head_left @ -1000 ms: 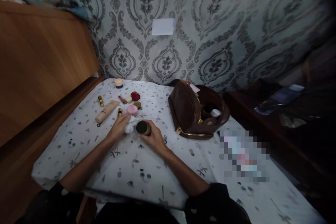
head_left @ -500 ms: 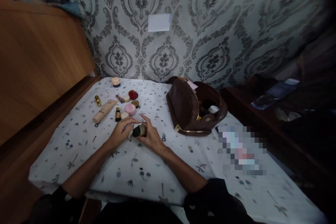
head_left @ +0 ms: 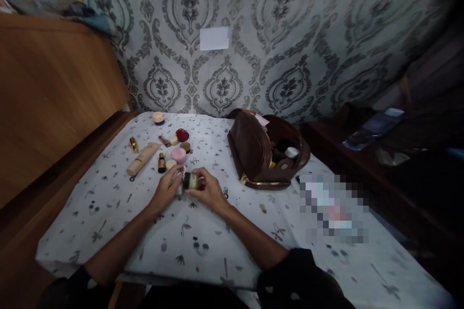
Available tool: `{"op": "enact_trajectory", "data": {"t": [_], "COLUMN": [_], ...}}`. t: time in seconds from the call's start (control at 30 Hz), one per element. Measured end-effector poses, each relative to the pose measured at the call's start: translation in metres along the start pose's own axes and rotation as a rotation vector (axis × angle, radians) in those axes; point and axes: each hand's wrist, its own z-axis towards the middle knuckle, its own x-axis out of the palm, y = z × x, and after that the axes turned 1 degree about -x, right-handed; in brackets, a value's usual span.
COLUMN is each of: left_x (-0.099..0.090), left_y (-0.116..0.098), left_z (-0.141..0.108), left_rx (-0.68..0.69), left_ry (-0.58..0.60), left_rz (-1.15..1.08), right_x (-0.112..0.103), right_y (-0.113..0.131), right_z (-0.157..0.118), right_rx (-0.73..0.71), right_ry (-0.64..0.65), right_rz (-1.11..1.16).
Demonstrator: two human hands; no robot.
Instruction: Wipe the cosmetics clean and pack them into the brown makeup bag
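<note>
A small jar [head_left: 191,180] with a dark lid and a pale greenish body lies between my hands, low over the patterned white cloth [head_left: 174,236]. My right hand [head_left: 208,190] has its fingers and thumb round the jar's body. My left hand [head_left: 167,190] is closed on something whitish, perhaps a wipe or tissue, beside the lid. Just beyond my left hand are a white round item [head_left: 171,164], a pink round container [head_left: 179,155] and a small dark bottle with a gold cap [head_left: 161,163].
An open brown bag [head_left: 252,149] holding cosmetics stands right of centre. Left are a beige tube [head_left: 143,159], a gold tube [head_left: 134,145] and a peach-topped jar [head_left: 158,118]. A wooden cabinet [head_left: 54,77] borders the left; a blurred-out item [head_left: 331,207] lies right.
My hands have drawn slightly apart, and more of the jar's pale body shows between them. The whole view has shifted a little.
</note>
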Motion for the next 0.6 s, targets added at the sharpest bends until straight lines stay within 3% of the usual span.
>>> {"op": "enact_trajectory", "data": {"t": [0.17,0.33,0.43,0.6], "left_x": [0.002,0.008,0.011,0.008], "left_y": [-0.008,-0.010,-0.008,-0.008], "left_z": [-0.008,-0.012,-0.011,-0.011], "left_rx": [0.179,0.475,0.481,0.391], "left_ry": [-0.020,0.045,0.049,0.013], "left_rz": [0.129,0.215,0.221,0.158], "right_x": [0.002,0.000,-0.001,-0.002], "right_y": [-0.002,-0.006,-0.008,0.000], "right_z": [-0.002,0.003,0.006,0.006], "right_rx": [-0.012,0.023,0.084,0.175], "right_ry": [-0.036,-0.133,-0.119,0.029], "right_rz": [-0.139,-0.017,0.217,0.542]}}
